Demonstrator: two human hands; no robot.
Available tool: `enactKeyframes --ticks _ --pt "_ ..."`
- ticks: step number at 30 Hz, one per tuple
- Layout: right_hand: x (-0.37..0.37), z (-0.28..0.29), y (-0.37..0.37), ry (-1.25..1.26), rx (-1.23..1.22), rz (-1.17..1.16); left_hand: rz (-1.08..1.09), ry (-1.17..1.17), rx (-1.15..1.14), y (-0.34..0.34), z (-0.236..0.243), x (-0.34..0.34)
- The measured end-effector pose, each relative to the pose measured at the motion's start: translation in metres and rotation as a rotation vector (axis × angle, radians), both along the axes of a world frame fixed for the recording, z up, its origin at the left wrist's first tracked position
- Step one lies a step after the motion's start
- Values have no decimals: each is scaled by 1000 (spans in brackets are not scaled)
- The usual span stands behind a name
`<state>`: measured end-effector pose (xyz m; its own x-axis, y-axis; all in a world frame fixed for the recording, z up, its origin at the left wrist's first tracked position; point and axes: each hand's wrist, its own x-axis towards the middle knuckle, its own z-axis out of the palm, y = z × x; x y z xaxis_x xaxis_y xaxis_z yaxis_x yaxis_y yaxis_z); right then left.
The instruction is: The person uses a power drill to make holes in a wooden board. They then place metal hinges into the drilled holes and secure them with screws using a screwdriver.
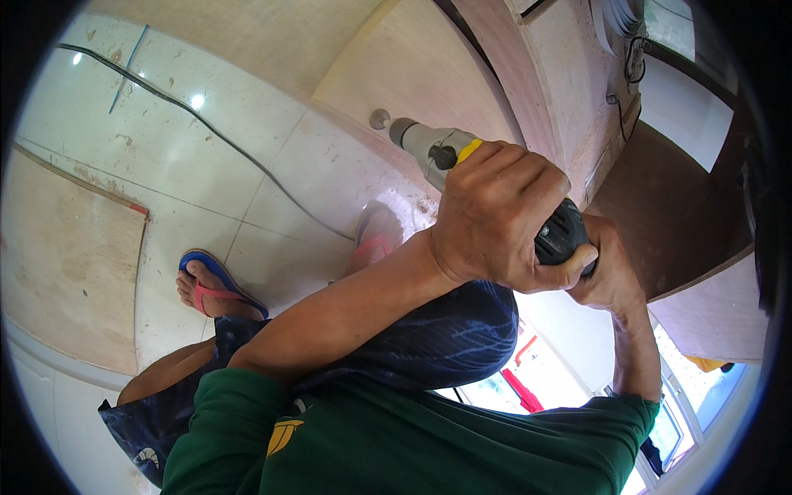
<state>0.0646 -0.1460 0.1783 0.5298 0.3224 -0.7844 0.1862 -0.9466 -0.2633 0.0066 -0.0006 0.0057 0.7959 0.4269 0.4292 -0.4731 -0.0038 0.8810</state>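
Over glossy white floor tiles (190, 190), your left hand (505, 216) and right hand (609, 262) clamp the grey-and-black power drill (433, 152), its long axis pointing up-left toward pale wooden panel (412, 70), left nearer.

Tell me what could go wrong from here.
The power drill, held by the left hand and right hand, might skid across the wooden panel if its bit catches. Dropped, it could hurt the toes in the blue flip-flop. The black cord across the tiled floor could trip someone.
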Motion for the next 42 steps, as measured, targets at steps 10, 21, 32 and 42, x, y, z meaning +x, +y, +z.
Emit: enactKeyframes --ticks 10,21,32,42 --pt "-5 -2 -3 0 9 -36 90 -17 -46 -12 -1 3" --pt "-10 -2 -3 -2 6 -57 32 -3 -6 -9 -1 -1" --pt "-1 -1 5 8 11 -72 19 0 8 1 0 4" --pt "-2 0 10 17 -3 -76 39 -20 -9 1 -2 3"
